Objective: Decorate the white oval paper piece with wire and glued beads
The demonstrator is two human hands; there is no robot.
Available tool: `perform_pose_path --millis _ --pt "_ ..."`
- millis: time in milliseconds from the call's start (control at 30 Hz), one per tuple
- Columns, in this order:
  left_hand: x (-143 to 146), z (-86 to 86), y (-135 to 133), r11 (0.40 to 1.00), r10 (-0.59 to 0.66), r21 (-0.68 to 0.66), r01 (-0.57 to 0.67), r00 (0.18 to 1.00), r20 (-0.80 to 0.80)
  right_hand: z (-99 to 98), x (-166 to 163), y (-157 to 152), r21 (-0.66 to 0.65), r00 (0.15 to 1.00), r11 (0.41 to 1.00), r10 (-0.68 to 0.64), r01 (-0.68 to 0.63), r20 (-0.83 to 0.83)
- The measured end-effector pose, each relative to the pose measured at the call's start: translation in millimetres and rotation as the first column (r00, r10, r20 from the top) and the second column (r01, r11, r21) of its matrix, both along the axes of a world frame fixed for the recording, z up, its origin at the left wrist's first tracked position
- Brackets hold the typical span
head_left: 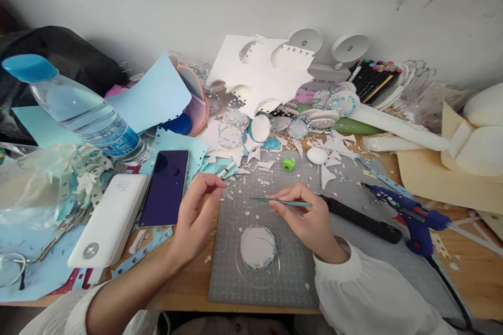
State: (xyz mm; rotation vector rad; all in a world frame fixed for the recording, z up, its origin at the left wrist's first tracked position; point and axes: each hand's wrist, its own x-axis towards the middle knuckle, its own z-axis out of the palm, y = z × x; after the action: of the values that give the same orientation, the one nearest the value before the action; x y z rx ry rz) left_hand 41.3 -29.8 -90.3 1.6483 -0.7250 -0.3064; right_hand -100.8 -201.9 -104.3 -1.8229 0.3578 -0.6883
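Note:
My right hand [304, 214] is closed around teal tweezers [291, 202], whose thin tips point left over the grey cutting mat [228, 272]. My left hand [200, 201] hovers at the mat's left edge, beside the phone. Its fingers are curled but the thumb stands slightly apart, and nothing shows between them. Below and between both hands lies a round white paper disc [257, 246] with small blue and white bits along its lower right rim. It rests on a clear round piece [257, 281]. Tiny paper flowers [247, 213] are scattered above it.
To the left stand a white power bank [110, 220], a dark-screened phone [165, 188] and a tilted water bottle [86, 110]. A blue glue gun [412, 214] and a black-handled tool [361, 217] lie right. Paper scraps, decorated discs [298, 126] and a green sharpener [288, 165] fill the back.

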Motion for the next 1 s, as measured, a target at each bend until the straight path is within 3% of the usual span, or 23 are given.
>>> perform_pose_path --millis 167,267,600,700,833,1000 --pt "0 -0.6 0 0.999 0.015 0.029 -0.016 1.0 0.025 -4.7 2 1 -0.194 0.997 0.978 0.074 -0.079 -0.031" --pt "0 -0.8 0 0.999 0.017 0.026 -0.018 1.0 0.023 -8.5 4 3 -0.229 0.993 0.968 0.091 -0.105 -0.071" --pt "0 -2.1 0 1.0 0.017 0.019 -0.018 0.999 0.047 0.8 0 -1 0.009 0.999 1.0 -0.011 0.01 0.034" --pt "1 -1.5 0 1.0 0.011 0.028 -0.013 0.997 0.071 1.3 0 -2 -0.088 0.999 0.996 0.037 -0.035 0.019" --pt "1 -0.7 -1 0.999 0.036 0.032 -0.038 0.997 0.064 -5.2 2 0 -0.271 0.986 0.948 0.167 -0.167 -0.023" --pt "1 0.7 0 0.999 0.03 0.035 -0.032 0.998 0.056 -11.5 2 3 -0.341 0.979 0.919 0.203 -0.195 -0.013"
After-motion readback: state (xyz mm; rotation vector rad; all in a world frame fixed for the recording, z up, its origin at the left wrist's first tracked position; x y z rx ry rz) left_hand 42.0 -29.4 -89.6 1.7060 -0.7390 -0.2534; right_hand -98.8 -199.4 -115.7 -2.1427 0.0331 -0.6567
